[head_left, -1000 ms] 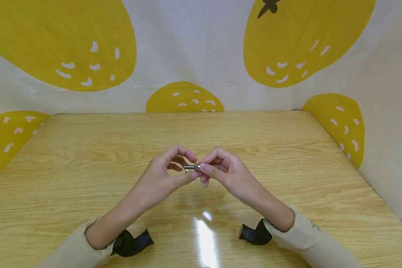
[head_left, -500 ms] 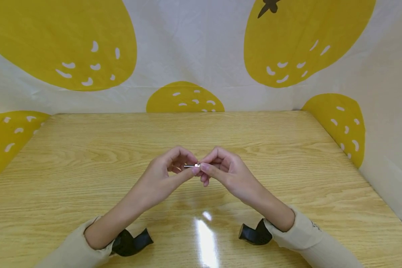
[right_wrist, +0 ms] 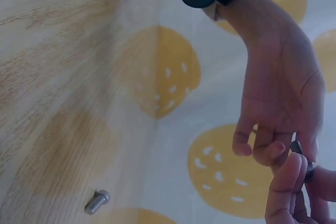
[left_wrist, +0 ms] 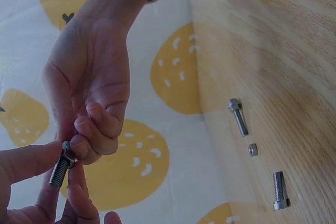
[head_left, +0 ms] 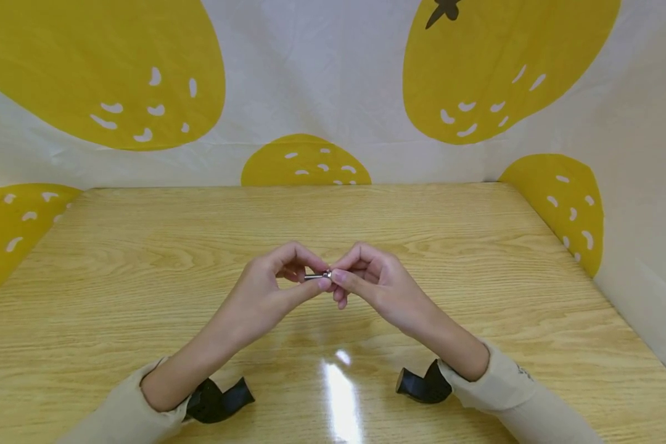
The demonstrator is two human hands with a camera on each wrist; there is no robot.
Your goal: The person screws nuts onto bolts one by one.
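A silver bolt [head_left: 313,277] spans the gap between both hands, its threaded end toward the left palm. The right hand [head_left: 382,282] pinches its head end between thumb and index finger. On the thread sits a hex nut [left_wrist: 68,154], close to the bolt's head. The left hand [head_left: 272,287] has thumb and index fingertips at this nut, pinching it. In the right wrist view, fingers largely cover the nut.
On the wood-grain table [head_left: 144,246], the left wrist view shows a bolt [left_wrist: 239,117], a loose nut [left_wrist: 252,149] and another bolt [left_wrist: 279,191]. One bolt [right_wrist: 97,202] lies in the right wrist view. A lemon-print cloth [head_left: 316,74] stands behind the table.
The left thumb and index finger have come together at the nut, from spread apart a second ago. The right hand holds the bolt in nearly the same place.
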